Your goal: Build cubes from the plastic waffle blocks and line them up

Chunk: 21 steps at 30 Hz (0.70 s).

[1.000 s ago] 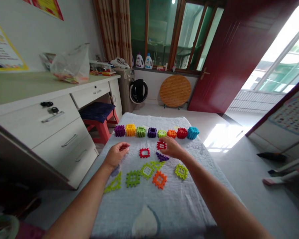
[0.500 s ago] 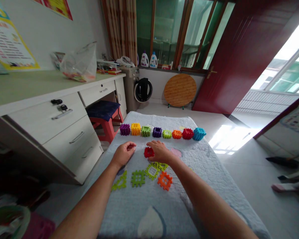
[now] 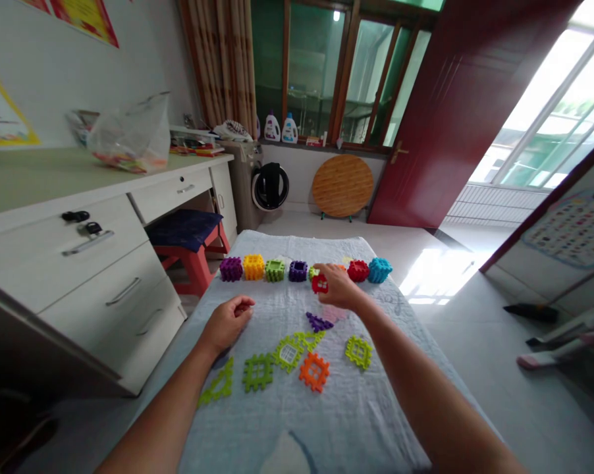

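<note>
Your right hand [image 3: 337,284] pinches the red window tile [image 3: 319,284] just before the lime stack [image 3: 313,272] — likely edge-held to leave its face uncovered; your left hand [image 3: 229,320], loosely parted, seems empty on the blanket [image 3: 346,418].

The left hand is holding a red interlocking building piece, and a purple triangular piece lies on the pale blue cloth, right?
Not quite: in the head view, the right hand holds the red interlocking building piece, not the left hand. The purple triangular piece lies on the pale blue cloth.
</note>
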Tool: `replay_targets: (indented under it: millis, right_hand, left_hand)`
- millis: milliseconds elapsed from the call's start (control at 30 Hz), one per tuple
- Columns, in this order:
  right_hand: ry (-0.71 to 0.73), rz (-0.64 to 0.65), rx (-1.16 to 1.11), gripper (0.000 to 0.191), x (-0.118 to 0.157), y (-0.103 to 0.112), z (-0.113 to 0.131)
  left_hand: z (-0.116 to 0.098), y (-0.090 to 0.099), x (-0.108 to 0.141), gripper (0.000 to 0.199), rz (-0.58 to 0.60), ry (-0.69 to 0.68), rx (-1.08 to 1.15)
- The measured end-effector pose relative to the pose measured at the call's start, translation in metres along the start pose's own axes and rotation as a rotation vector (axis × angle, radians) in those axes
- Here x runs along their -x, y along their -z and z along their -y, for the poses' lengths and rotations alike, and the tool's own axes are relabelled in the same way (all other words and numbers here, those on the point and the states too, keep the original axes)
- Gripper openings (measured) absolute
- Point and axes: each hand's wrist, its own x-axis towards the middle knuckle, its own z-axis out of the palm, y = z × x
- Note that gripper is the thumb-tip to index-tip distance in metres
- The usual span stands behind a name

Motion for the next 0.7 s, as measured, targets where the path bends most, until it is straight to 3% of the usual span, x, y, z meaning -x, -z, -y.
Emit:
replay_targets:
  millis: [133, 267, 400, 700]
  right_hand:
    - [-0.195, -0.111, 0.109, 0.069, 0.000, 0.038, -0.071]
    - [-0.232, -0.061, 0.223, 0.074, -0.004, 0.053, -0.113]
    - [-0.194, 0.038, 0.271, 0.081, -0.012, 0.051, -0.125]
    - [-0.207, 0.139, 0.370, 0.077, -0.016, 0.044, -0.124]
  left_hand:
    - [0.002, -0.001, -0.001, 0.034, 0.025, -0.001, -0.012]
    - [0.006, -0.002, -0.002, 0.034, 0.034, -0.009, -0.049]
    - [0.008, -0.002, -0.002, 0.033, 0.038, -0.018, -0.091]
    - [0.005, -0.002, -0.001, 0.031, 0.049, -0.028, -0.143]
